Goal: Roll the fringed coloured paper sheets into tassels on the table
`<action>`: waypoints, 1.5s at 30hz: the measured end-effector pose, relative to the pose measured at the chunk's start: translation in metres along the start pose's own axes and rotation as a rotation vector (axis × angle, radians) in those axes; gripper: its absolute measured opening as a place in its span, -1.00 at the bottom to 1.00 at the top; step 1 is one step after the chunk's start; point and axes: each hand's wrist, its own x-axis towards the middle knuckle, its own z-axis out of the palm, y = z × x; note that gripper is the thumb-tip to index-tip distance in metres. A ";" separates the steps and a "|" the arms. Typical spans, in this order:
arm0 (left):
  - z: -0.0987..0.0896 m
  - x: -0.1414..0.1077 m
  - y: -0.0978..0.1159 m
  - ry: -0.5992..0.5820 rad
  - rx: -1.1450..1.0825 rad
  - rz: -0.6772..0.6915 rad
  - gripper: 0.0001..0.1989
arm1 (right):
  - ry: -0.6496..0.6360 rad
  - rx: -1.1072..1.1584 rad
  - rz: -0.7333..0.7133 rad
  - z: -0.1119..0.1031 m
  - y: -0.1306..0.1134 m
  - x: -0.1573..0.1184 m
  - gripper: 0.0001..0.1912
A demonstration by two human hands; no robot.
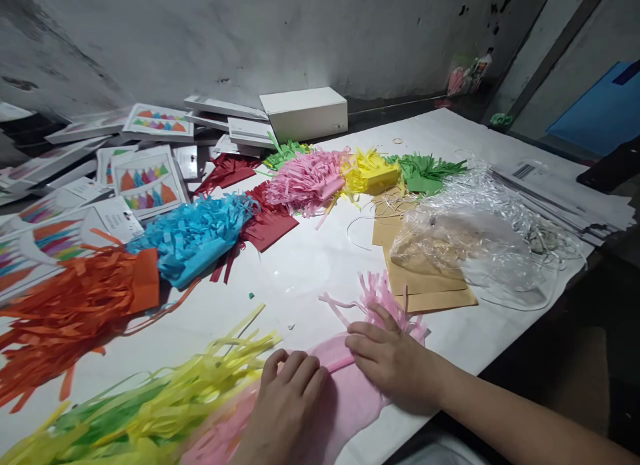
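In front of me lies pink tissue paper (350, 402), with a narrow folded or rolled strip running between my hands. Its far end is cut into pink fringe (383, 298). My left hand (293, 392) is closed, its bent fingers gripping the paper at the near end of the strip. On the fringed side, my right hand (387, 352) grips the sheet with curled fingers, the index finger a little raised. Both thumbs are mostly hidden. Beside my left forearm are yellow fringed tissue paper (200, 378) and green fringed tissue paper (107, 408).
Orange (100, 298), blue (195, 235) and dark red (270, 218) fringed paper bundles lie at left. Farther back are pink (305, 182), yellow (373, 172) and green (427, 172) ones. Printed packages (150, 178), a white box (305, 115), brown paper (430, 288) and clear plastic (465, 242) surround them.
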 end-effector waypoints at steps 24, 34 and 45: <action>-0.005 0.023 0.003 -0.213 0.162 -0.055 -0.76 | -0.184 0.151 0.382 0.000 -0.015 0.026 -0.86; 0.022 -0.014 -0.001 0.166 0.173 0.148 -0.84 | -0.107 0.269 0.387 0.006 -0.016 0.028 -0.87; 0.032 -0.014 0.022 0.050 0.290 0.069 -0.53 | 0.790 0.541 0.640 -0.022 0.012 0.009 -0.86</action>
